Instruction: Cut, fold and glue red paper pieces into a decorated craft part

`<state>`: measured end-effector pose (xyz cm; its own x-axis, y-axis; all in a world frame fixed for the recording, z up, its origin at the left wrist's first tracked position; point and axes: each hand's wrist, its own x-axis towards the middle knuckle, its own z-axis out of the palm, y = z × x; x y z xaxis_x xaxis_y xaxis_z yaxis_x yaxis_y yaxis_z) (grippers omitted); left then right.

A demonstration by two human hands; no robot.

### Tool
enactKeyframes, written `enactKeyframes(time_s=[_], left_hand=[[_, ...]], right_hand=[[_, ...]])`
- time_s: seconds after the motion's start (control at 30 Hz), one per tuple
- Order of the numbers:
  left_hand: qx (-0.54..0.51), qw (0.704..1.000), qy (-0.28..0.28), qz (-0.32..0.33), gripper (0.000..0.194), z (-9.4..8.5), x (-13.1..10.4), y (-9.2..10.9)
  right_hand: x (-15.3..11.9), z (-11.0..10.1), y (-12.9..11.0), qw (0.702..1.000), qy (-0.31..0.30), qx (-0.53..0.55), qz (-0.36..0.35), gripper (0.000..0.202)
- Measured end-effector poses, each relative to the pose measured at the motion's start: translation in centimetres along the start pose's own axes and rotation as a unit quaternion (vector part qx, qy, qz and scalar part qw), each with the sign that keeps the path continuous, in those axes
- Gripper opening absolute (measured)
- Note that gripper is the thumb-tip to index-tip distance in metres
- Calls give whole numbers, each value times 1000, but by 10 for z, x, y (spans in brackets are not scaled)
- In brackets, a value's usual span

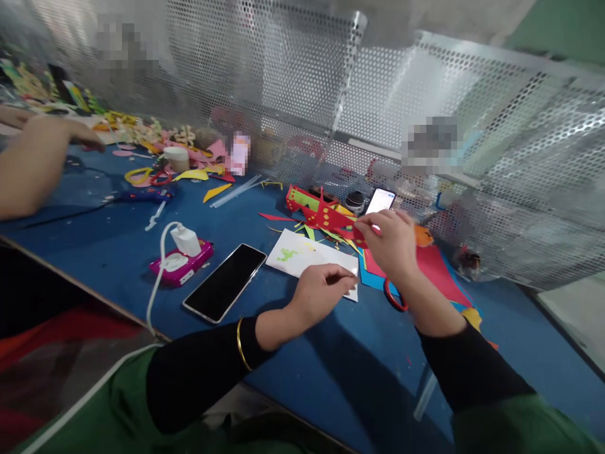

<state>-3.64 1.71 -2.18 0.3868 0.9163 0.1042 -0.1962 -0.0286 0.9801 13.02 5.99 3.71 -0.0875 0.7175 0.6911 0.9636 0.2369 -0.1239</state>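
My left hand (321, 295) hovers over the near right edge of a white sheet of paper (302, 261), its thumb and fingers pinched together. Whatever may be between those fingertips is too small to tell. Small green and yellow bits lie on the sheet. Higher and to the right, my right hand (391, 243) is closed in a pinch close to a red and green paper craft piece (321, 211) with yellow spots. What it grips, if anything, I cannot make out. Red-handled scissors (395, 295) lie partly under my right wrist, beside red paper (439, 274) and blue sheets.
A black-screened phone (225, 284) and a magenta power strip (182, 263) with a white charger lie left. Behind stands a perforated metal screen (283, 69). A lit phone (380, 200) leans there. At far left, another person's arm (38, 157) reaches over a glue gun (144, 195) and paper scraps.
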Motion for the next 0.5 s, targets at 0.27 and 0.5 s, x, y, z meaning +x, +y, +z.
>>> enactKeyframes(time_s=[0.27,0.5], left_hand=[[-2,999,32,16,17,-4,2,-2],[10,999,52,-8,15,-4,-1,5]], right_hand=[[59,99,-27,991,-116,-65,-26,31],[74,154,-33,981,-156,-108,-41,30]])
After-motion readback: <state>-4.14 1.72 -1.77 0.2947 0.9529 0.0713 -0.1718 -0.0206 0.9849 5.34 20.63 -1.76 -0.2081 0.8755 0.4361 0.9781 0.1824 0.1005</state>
